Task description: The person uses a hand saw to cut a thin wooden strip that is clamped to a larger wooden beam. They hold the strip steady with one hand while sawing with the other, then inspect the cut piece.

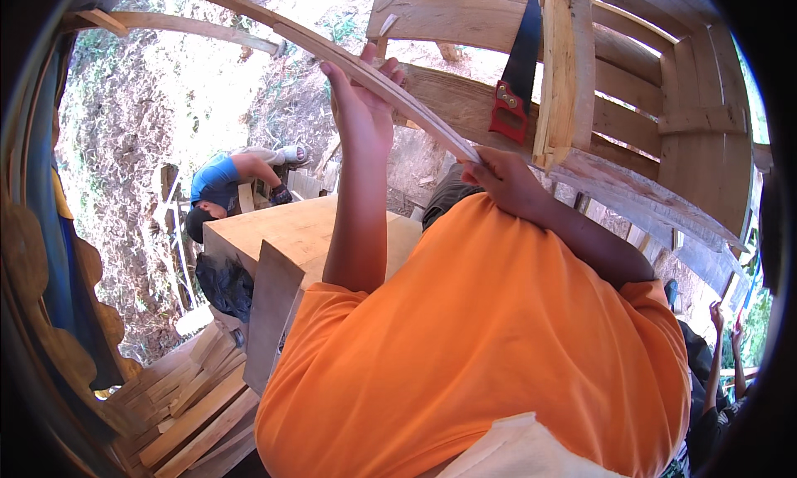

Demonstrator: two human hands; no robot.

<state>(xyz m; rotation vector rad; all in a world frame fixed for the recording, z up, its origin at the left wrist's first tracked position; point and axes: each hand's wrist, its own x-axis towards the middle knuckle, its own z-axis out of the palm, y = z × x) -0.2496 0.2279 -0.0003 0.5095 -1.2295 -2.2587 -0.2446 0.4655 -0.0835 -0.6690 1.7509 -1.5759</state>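
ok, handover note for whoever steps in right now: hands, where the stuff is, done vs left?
Left hand: raised, grip closed around the middle of the long thin wooden strip.
Right hand: grip closed on the strip's near end.
The strip is held up in the air, slanting from upper left down to the right hand, in front of the plank wall.
A handsaw with a red handle hangs on that wall beside an upright post, untouched.
Done: strip picked up, in both hands.
Left: strip is not fixed to anything yet.
A wooden bench top and stacked offcuts lie below; another person crouches beyond.
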